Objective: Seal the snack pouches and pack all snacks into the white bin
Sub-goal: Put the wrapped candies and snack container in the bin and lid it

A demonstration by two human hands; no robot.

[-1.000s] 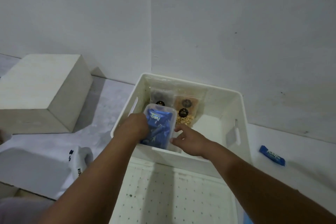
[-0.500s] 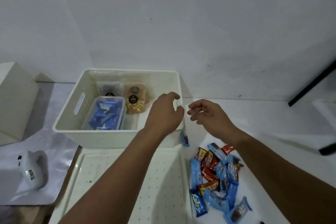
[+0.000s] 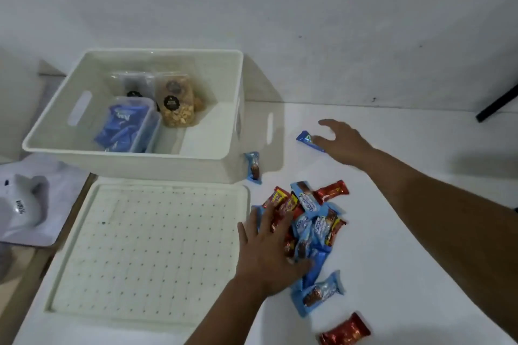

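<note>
Your left hand (image 3: 269, 252) lies flat, fingers spread, on the pile of wrapped snacks (image 3: 311, 230) and grips nothing. Your right hand (image 3: 344, 140), fingers loosely extended, touches a lone blue snack bar (image 3: 307, 139) at its 9 o'clock; whether it has hold of the bar, I cannot tell. The white bin (image 3: 134, 161) sits at 10 o'clock from the pile, holding a clear tub of blue snacks (image 3: 123, 129) and two pouches (image 3: 176, 103). A perforated white lid (image 3: 145, 244) lies at the bin's 6 o'clock.
</note>
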